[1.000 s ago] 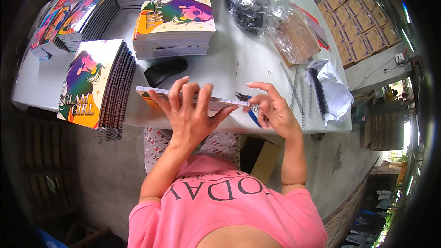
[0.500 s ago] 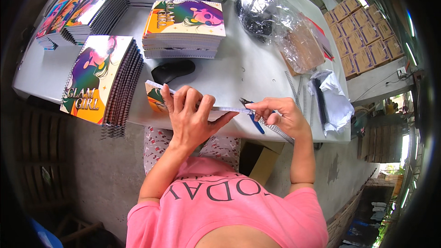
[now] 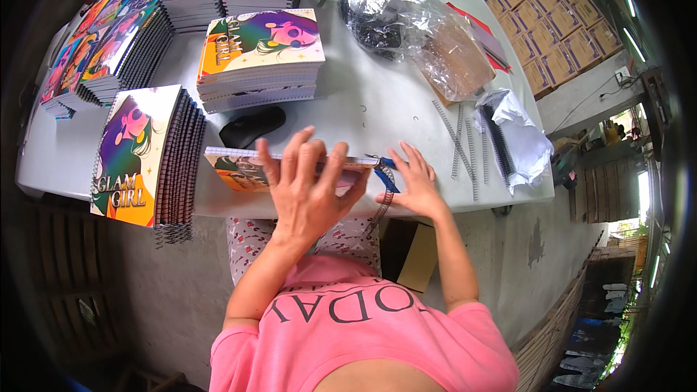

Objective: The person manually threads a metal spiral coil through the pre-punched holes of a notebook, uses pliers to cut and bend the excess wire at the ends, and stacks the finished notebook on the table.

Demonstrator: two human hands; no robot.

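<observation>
A notebook [image 3: 243, 167] with an orange, colourful cover is tilted at the table's front edge, its spine edge uppermost. In front of it my left hand [image 3: 308, 181] has its fingers spread, the tips reaching past the top edge. My right hand [image 3: 415, 187] is open at the notebook's right end, thumb and fingers apart. Blue-handled cutting pliers [image 3: 387, 176] lie between this hand and the notebook; the hand is beside them, not wrapped round them. A loose end of spiral wire coil [image 3: 385, 205] hangs from the notebook's corner over the table edge.
A stack of coil-bound notebooks [image 3: 138, 152] stands left, another stack [image 3: 261, 65] ahead, more piles [image 3: 131, 43] far left. Behind the notebook lies a black object [image 3: 252, 127]. At right are loose wire coils [image 3: 457, 141], crumpled white paper [image 3: 524, 145] and a clear plastic bag [image 3: 414, 29].
My right hand has gone from pinching at the notebook's corner to spread fingers. The left hand's fingers have straightened. The notebook sits lower and flatter against the table, and the view has shifted.
</observation>
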